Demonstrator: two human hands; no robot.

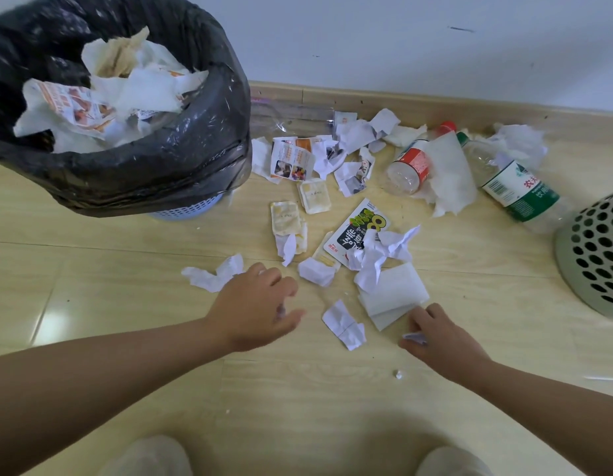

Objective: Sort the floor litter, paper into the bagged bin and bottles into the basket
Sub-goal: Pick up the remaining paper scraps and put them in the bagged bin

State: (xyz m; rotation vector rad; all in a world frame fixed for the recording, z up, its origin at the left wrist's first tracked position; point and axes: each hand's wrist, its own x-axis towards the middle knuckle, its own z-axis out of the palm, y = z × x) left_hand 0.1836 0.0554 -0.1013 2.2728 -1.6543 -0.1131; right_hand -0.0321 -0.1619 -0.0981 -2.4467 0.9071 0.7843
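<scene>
Paper litter lies scattered on the wooden floor. My left hand hovers low over it with curled fingers, and a bit of white paper scrap shows under the palm. My right hand pinches a small white scrap beside a folded white sheet. Between my hands lies a torn scrap. The black-bagged bin stands at the upper left, holding paper. Part of the perforated basket shows at the right edge. A red-label bottle, a green-label bottle and a clear bottle lie near the wall.
A snack packet, sauce sachets, a leaflet, a crumpled scrap and a large tissue lie among the litter. The skirting board runs behind. My knees show at the bottom.
</scene>
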